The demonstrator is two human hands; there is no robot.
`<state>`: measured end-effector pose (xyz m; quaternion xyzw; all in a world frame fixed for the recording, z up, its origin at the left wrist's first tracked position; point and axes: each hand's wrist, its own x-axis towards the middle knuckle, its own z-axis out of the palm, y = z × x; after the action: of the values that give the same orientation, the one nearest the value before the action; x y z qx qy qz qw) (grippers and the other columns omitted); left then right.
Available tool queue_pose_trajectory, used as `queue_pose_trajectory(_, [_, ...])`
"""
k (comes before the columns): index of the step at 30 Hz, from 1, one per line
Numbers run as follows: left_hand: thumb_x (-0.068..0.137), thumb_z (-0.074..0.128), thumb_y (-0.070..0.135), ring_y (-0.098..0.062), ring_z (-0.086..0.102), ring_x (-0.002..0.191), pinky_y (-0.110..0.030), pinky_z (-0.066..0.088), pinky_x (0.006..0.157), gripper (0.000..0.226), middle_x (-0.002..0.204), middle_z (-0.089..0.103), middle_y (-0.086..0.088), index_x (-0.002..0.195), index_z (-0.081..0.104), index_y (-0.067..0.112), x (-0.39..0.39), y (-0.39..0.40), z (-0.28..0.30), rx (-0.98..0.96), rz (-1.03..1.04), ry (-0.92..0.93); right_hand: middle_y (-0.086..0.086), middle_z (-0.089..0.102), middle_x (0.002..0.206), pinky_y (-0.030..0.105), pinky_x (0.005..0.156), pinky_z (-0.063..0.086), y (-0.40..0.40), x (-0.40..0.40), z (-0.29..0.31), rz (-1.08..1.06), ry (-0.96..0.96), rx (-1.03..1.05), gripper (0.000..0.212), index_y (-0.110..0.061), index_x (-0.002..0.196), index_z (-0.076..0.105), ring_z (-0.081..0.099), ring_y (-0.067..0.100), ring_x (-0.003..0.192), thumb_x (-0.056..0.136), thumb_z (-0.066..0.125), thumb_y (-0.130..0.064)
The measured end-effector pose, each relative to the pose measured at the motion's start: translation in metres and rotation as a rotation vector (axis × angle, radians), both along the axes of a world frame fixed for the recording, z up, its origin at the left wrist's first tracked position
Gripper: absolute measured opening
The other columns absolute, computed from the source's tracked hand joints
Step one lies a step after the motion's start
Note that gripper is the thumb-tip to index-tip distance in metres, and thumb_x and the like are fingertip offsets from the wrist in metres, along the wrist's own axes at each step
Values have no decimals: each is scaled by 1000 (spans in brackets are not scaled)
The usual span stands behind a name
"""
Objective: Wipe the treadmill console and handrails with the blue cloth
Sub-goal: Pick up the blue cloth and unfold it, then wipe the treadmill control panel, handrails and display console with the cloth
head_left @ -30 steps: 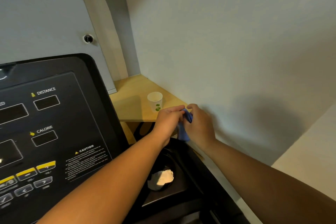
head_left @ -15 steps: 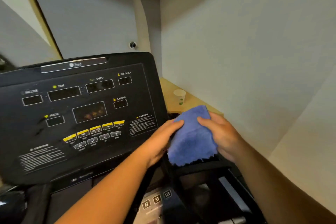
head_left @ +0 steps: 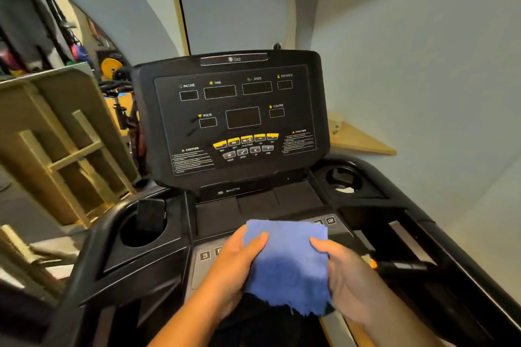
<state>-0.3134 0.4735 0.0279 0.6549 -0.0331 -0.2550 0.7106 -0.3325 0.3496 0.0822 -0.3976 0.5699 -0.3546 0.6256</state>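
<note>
Black console centre frame, labels readable: INCLINE, TIME, SPEED, DISTANCE, PULSE, CALORIE, CAUTION twice. Key marked 12 peeks past cloth. Blue cloth low centre, over keypad, spread between both hands. Left hand pinches left edge, thumb on top; right hand pinches right edge likewise.

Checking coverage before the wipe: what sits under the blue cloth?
Under the blue cloth, held by the left hand and right hand, lies the numbered key panel; keys show at both sides, the middle ones are covered.
</note>
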Motion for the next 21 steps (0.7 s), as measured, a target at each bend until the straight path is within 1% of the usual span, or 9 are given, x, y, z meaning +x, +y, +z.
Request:
queue_pose_trajectory(3, [95,65,34,-20,69,116,-46,52,102,32,122,74,0,127,65,25,-3,11,24,-99,-34,-29,10,76,93,36,58,60,-15,-65,18,809,-461,340,55,-5,123,61,74,23,79,96,47,-50])
queue_pose_trajectory(4, [98,61,28,-22,69,115,-46,52,101,30,121,74,-3,127,65,21,-2,11,32,-108,-32,-44,10,77,92,32,55,57,-29,-71,12,725,-529,395,57,-6,128,62,74,22,76,93,47,-48])
queue_pose_trajectory(7, [98,63,30,-22,70,114,-50,52,104,27,119,75,-3,124,66,23,-1,6,39,10,-60,-126,21,70,84,34,61,49,-24,-85,-30,914,-450,151,46,1,105,73,66,34,68,91,53,-38])
queue_pose_trajectory(8, [96,64,36,-20,70,112,-49,53,103,28,117,75,1,122,67,27,-3,6,37,119,-84,-178,23,67,78,37,66,50,-13,-72,-36,939,-305,189,31,2,87,73,62,37,67,89,57,-24])
queue_pose_trajectory(10, [96,60,43,-15,68,109,-40,55,97,28,115,73,7,121,66,32,-10,10,29,353,-95,-252,25,70,90,51,75,58,-8,-76,-32,1210,-222,254,15,-3,88,76,65,48,79,83,65,-12])
queue_pose_trajectory(12, [98,58,38,-15,68,105,-35,56,90,23,111,73,8,118,67,31,-15,23,15,435,-8,-253,22,73,105,50,84,60,-16,-69,-47,1197,-184,431,26,-4,110,70,72,38,93,88,64,-18])
queue_pose_trajectory(13, [98,59,33,-15,70,100,-38,59,87,18,106,76,7,113,69,31,-16,33,7,403,56,-229,21,73,105,48,84,60,-32,-81,-56,1222,-311,505,29,-3,114,65,72,36,94,89,63,-18])
queue_pose_trajectory(16, [98,57,14,-12,73,82,-40,60,77,22,90,79,5,98,71,31,-19,73,-21,425,326,-275,19,74,104,47,78,62,-47,-78,-70,1151,-301,506,34,-5,117,61,72,34,92,86,65,-17])
queue_pose_trajectory(21, [98,57,13,-2,57,58,-24,45,62,20,77,67,8,96,65,31,-35,131,-51,733,639,-397,12,74,102,48,82,56,-83,-71,-59,950,-313,189,16,-14,105,67,71,29,92,91,66,-21])
